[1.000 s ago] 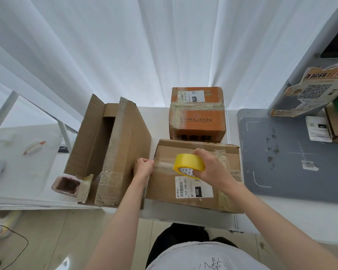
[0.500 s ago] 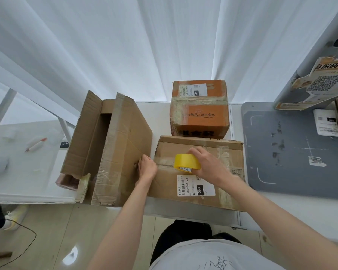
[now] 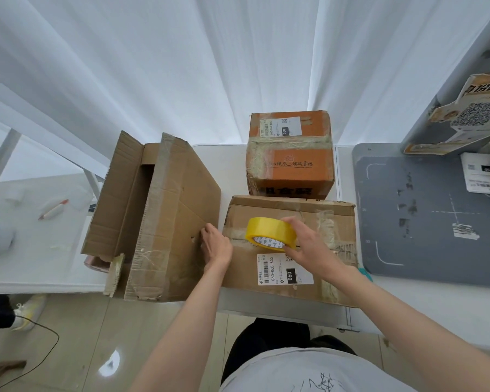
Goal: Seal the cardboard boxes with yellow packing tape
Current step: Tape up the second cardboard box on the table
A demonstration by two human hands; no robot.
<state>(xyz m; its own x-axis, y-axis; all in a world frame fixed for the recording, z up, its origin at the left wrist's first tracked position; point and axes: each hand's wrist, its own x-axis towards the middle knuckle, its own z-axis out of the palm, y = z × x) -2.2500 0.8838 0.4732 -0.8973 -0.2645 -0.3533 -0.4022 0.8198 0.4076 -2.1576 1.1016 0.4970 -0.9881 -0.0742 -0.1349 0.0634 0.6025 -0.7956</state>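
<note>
A flat brown cardboard box (image 3: 317,267) with a white shipping label lies on the table's near edge. My right hand (image 3: 309,246) grips a roll of yellow packing tape (image 3: 270,233) standing on edge on the box's top seam. My left hand (image 3: 217,246) presses with curled fingers on the box's left top edge, at the seam's end. Behind it stands an orange box (image 3: 290,162), closed and taped. To the left is a large brown box (image 3: 164,219) with its flaps open.
The white table (image 3: 229,165) runs back to a white curtain (image 3: 181,66). A grey cutting mat (image 3: 430,216) lies at right, with a printed carton (image 3: 470,120) and a label pad (image 3: 483,176) behind it. Tiled floor and a cable show at lower left.
The tape roll has shifted a little left along the seam with my right hand. My left hand has slid from the gap between the boxes onto the flat box's left edge.
</note>
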